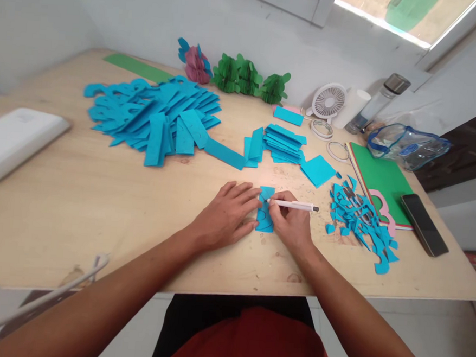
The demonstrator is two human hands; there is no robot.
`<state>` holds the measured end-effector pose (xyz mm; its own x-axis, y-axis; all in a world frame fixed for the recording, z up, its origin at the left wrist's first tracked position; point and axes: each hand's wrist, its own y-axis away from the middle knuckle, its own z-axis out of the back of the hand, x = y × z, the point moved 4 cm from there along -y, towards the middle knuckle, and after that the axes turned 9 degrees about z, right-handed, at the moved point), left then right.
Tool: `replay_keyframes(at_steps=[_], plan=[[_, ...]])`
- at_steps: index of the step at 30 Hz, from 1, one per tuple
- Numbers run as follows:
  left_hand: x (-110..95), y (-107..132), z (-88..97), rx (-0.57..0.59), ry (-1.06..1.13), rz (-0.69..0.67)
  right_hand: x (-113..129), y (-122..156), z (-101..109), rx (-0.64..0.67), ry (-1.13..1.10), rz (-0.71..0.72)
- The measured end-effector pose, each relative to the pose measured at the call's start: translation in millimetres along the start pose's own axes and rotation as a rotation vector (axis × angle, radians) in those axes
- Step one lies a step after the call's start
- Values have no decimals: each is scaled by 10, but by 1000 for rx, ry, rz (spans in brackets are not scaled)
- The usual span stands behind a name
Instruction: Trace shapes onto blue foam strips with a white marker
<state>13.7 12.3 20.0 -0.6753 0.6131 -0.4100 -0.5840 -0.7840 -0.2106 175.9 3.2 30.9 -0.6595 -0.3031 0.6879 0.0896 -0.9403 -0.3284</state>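
Note:
A small blue paper piece (264,224) lies on the wooden table in front of me, with dark curved lines drawn on it. My left hand (229,213) rests flat, its fingers stretched out and their tips on the paper's left edge. In my right hand (294,220) a white pen (297,205) is gripped, its tip at the upper part of the paper and its dark end pointing right. Just behind the paper sit a stack of folded blue papers (283,143) and a blue square (318,170).
A large heap of blue paper pieces (145,112) spreads at the back left. Blue scraps (354,208) lie on the right, near a phone (424,224) and a green sheet (385,178). Green paper shapes (237,75), a small fan (328,101) and a bottle (377,104) stand along the wall.

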Motion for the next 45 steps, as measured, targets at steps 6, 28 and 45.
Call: replay_keyframes(at_steps=[6,28,45], plan=[[-6,-3,12,9,2,3,-24,-17,-28,18,-34,31],[-2,0,6,8,3,6,16,-9,20,-8,-1,-19],[-19,29,16,-104,-52,-94,7,-4,9,-7,5,-17]])
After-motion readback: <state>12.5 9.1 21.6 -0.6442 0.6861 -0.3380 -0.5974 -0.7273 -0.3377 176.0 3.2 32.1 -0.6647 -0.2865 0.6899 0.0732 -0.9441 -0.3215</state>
